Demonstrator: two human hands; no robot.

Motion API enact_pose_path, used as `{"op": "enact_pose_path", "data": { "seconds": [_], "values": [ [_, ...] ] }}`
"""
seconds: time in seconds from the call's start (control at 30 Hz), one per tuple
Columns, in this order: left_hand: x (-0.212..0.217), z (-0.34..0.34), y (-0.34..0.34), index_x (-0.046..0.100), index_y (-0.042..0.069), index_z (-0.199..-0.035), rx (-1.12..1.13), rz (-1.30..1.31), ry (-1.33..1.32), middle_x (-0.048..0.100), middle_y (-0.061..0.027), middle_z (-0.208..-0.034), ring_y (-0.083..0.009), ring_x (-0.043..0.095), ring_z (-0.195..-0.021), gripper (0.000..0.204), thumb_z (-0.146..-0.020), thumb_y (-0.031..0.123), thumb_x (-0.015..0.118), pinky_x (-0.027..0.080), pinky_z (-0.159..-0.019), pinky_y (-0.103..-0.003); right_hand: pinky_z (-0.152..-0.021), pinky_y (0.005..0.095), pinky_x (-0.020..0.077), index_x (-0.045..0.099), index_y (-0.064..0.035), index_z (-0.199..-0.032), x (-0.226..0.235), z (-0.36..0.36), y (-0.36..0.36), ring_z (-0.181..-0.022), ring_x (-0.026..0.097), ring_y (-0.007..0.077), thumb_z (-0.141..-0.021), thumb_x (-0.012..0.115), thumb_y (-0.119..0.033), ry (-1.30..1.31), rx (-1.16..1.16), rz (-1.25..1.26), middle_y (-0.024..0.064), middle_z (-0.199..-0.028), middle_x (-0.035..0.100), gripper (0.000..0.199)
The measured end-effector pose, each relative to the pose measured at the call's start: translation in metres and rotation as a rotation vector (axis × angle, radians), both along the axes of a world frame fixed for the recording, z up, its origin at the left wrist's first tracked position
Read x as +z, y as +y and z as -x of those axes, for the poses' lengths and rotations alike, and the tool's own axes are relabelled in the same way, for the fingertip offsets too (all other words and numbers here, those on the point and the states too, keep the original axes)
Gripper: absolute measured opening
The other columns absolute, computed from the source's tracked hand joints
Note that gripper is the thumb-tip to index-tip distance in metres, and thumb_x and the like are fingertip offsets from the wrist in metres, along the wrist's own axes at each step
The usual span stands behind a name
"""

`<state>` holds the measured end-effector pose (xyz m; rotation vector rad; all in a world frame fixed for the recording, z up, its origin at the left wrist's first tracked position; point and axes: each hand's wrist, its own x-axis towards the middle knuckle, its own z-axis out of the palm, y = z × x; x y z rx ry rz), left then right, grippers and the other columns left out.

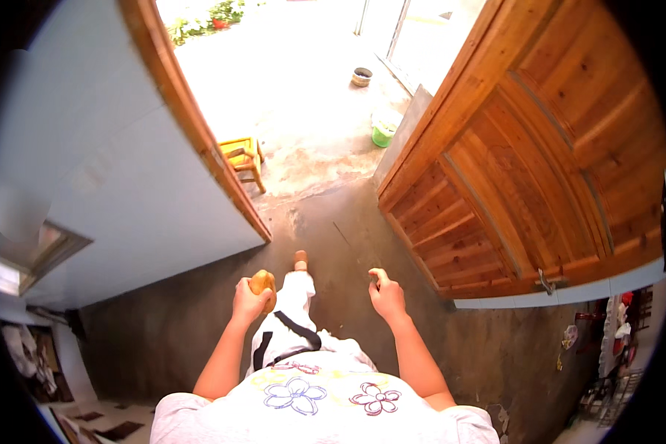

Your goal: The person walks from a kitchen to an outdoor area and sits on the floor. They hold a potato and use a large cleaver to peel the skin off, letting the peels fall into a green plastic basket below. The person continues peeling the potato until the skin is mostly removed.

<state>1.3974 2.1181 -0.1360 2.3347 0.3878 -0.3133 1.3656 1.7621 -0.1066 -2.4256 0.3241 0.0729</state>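
My left hand (246, 302) is closed around a rounded, lumpy, orange-tan thing (262, 283). It looks like a potato, but its kind is not certain. Fingers and palm cover part of it. On the other side, my right hand (387, 294) hangs out in front of me with its fingers curled in. Something small and dark may sit between thumb and fingers, too small to name. Both hands are held in the air above the dark floor (340, 222), touching no furniture.
Ahead is a doorway with a wooden frame (200, 118) on the left and an open wooden door (525, 170) on the right. Outside stand a yellow stool (246, 157), a green bucket (382, 133) and a round pot (361, 77). A rack (613, 392) stands at the lower right.
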Motion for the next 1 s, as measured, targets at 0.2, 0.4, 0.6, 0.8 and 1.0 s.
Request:
{"op": "enact_pose_path", "data": {
  "seconds": [0.2, 0.4, 0.6, 0.8, 1.0],
  "values": [
    [-0.026, -0.266, -0.056, 0.059, -0.003, -0.114, -0.088, 0.118, 0.062, 0.067, -0.0237, -0.110, -0.0359, 0.067, -0.105, 0.061, -0.070, 0.034, 0.080, 0.053, -0.092, -0.042, -0.069, 0.0485, 0.0519, 0.061, -0.0118, -0.120, -0.021, -0.180, -0.036, -0.078, 0.069, 0.0379, -0.090, 0.063, -0.014, 0.119, -0.172, 0.022, 0.0183, -0.079, 0.069, 0.031],
    [0.000, -0.501, -0.166, 0.052, 0.001, -0.127, -0.336, 0.239, 0.038, 0.061, -0.0243, -0.122, -0.0358, 0.062, -0.115, 0.069, -0.074, 0.036, 0.078, 0.050, -0.098, -0.042, -0.065, 0.0455, 0.0514, 0.061, -0.0065, -0.118, -0.006, -0.331, -0.079, -0.072, 0.068, 0.0366, -0.090, 0.062, -0.012, 0.132, -0.348, -0.050, 0.0183, -0.076, 0.068, 0.029],
    [-0.045, -0.720, -0.259, 0.047, 0.004, -0.131, -0.337, 0.593, 0.331, 0.060, -0.0179, -0.123, -0.0309, 0.064, -0.112, 0.060, -0.084, 0.033, 0.072, 0.054, -0.092, -0.043, -0.063, 0.0383, 0.0509, 0.063, -0.0035, -0.116, -0.064, -0.527, -0.127, -0.064, 0.066, 0.0299, -0.090, 0.063, -0.010, -0.003, -0.465, -0.119, 0.0166, -0.072, 0.065, 0.026],
    [-0.032, -0.899, -0.336, 0.039, 0.011, -0.138, -0.116, 0.994, 0.860, 0.057, -0.0143, -0.130, -0.0327, 0.064, -0.111, 0.056, -0.094, 0.039, 0.062, 0.059, -0.087, -0.052, -0.058, 0.0369, 0.0462, 0.060, -0.0065, -0.125, -0.046, -0.729, -0.165, -0.058, 0.056, 0.0253, -0.094, 0.063, -0.006, -0.306, -0.494, -0.105, 0.0120, -0.068, 0.058, 0.031],
    [-0.086, -1.061, -0.461, 0.039, 0.017, -0.142, -0.268, 1.055, 1.108, 0.053, -0.0116, -0.138, -0.0311, 0.057, -0.123, 0.054, -0.096, 0.037, 0.059, 0.051, -0.098, -0.057, -0.061, 0.0398, 0.0499, 0.065, -0.0120, -0.122, -0.067, -0.875, -0.231, -0.065, 0.065, 0.0323, -0.083, 0.066, 0.003, -0.244, -0.751, 0.011, 0.0130, -0.074, 0.066, 0.042]
  ]
}}
